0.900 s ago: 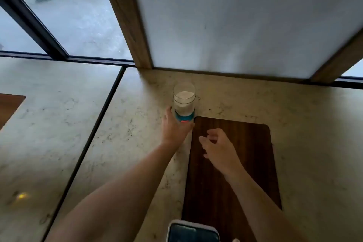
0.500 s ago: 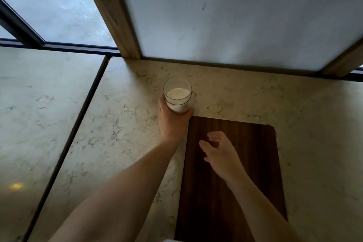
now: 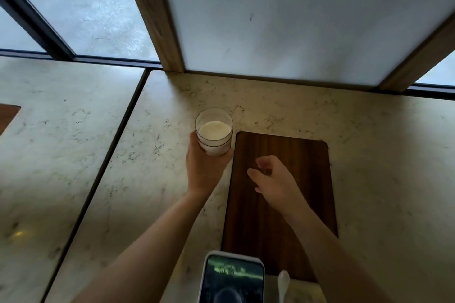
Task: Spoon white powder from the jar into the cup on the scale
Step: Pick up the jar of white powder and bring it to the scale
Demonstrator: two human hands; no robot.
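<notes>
Gripping the jar (image 3: 213, 134) of white powder low, on the counter (image 3: 369, 135) beside the board (image 3: 295, 155); left hand (image 3: 204, 170) clamped, right hand (image 3: 275, 179) loosely curled, empty. Best kept upright; spoon (image 3: 283, 280) lies near.

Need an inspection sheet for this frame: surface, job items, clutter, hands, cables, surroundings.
Surface: marble counter, dark seam on its left; wooden board lying on it.
Job's things: glass jar of white powder, lid off, left of the board's far corner; white spoon at the near edge. Cup and scale: not seen.
Clutter: phone, screen lit, at the near edge.
Hands: left hand wrapped round the jar; right hand open above the board, empty.
Cables: nothing seen.
Surroundings: window, white panel in a wooden frame.
</notes>
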